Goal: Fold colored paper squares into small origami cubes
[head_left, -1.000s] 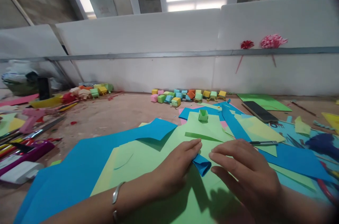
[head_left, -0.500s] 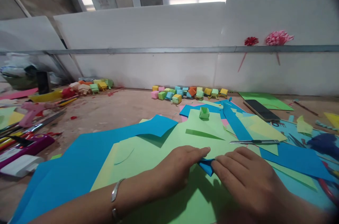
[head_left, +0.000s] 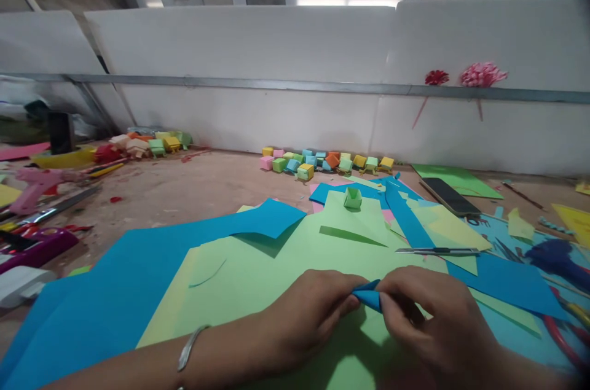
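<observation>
A small folded blue paper piece (head_left: pixel 369 295) is pinched between both my hands, low in the middle of the view. My left hand (head_left: pixel 308 310), with a silver bracelet on its wrist, grips the piece's left end. My right hand (head_left: pixel 428 316) closes its fingers on the right end. Both hands hover just over a light green paper sheet (head_left: pixel 258 267) that lies on larger blue sheets (head_left: pixel 115 292).
A craft knife (head_left: pixel 437 250) lies just beyond my right hand. A small green paper box (head_left: pixel 353 198) sits on the sheets, a row of coloured paper cubes (head_left: pixel 322 163) by the white wall. A phone (head_left: pixel 445 195) lies at right; tools and pens (head_left: pixel 37 218) at left.
Both hands have drawn nearer to me and lifted the blue piece off the green sheet. The right hand has gone from lying flat over it to pinching it.
</observation>
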A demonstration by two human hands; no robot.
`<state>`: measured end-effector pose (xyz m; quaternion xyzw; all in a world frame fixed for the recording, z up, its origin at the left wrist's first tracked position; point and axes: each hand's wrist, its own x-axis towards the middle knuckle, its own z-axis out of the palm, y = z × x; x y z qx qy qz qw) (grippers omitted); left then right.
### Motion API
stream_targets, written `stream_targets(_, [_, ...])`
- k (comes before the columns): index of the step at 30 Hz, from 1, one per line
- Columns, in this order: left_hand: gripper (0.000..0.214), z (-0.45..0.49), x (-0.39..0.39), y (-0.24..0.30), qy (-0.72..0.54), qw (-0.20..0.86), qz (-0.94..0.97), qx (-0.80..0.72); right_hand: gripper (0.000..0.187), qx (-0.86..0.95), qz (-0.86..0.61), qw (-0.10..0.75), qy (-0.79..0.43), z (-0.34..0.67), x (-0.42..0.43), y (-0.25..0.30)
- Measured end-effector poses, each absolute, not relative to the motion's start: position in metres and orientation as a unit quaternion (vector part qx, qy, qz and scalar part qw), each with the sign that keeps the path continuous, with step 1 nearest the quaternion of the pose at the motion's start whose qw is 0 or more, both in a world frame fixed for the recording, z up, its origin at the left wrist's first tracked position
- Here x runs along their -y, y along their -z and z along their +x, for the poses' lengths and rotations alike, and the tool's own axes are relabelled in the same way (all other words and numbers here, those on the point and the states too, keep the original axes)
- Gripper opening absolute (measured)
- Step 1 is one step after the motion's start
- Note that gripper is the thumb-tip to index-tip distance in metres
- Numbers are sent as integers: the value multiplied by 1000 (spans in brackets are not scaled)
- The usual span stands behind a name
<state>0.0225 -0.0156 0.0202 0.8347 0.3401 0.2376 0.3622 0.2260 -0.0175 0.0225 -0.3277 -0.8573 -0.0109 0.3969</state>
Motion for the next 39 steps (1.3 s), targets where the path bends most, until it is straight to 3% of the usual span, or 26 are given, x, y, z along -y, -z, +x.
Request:
stream_targets(14, [33,26,19,-15,-265,376,792,-401,21,886,-252,376,102,228,12,-12])
stream_targets(23, [34,29,21,-15,-281,473,737,-393,35,895,-225,352,157,228,12,-16])
stream_targets(33, [34,33,21,-11,-337,595,614,-394,26,888,-227,364,169,232,7,-16])
stream_targets(39, [40,34,20,-8,-355,609,597,-383,26,883,-239,382,135,229,4,-19])
